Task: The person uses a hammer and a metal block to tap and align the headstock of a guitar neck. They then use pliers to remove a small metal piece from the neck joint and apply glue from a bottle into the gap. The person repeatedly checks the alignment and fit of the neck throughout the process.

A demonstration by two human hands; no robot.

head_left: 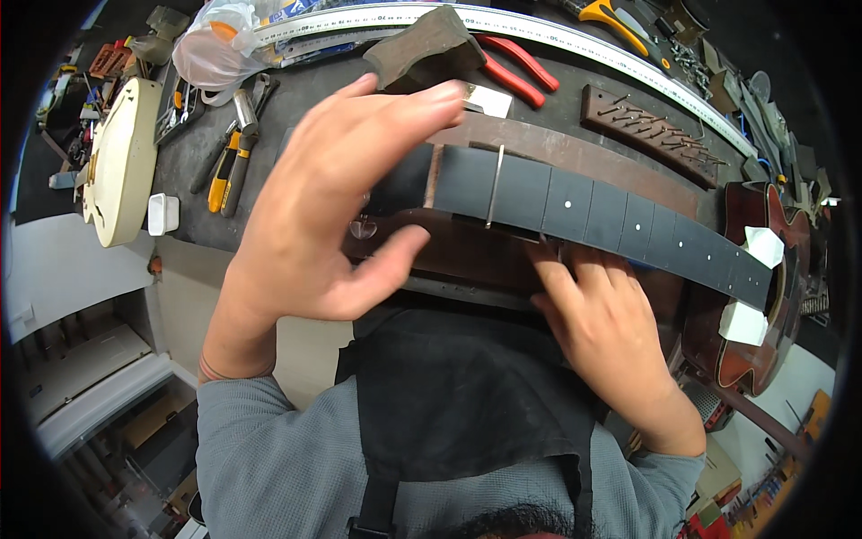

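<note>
The right hand (606,301) bends its fingers at the near edge of the dark fretboard (611,213), tips hidden, so its grip cannot be told; the left hand (314,198), open, spreads by the board's left end. Lying along the worktop (558,117), the board is probably stiff and smooth, best held by its long edges.

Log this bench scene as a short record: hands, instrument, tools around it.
Left hand: open above the left end of the fretboard, nothing seen in its grip
Right hand: at the near edge of the fretboard, fingertips partly hidden
Fretboard: dark, with white dots
Metal strip: lying crosswise on the fretboard, between the hands
Guitar body: reddish-brown, at the right end
Far side: red-handled pliers, wooden block with upright pins, long ruler
Far left: cream guitar body
</note>
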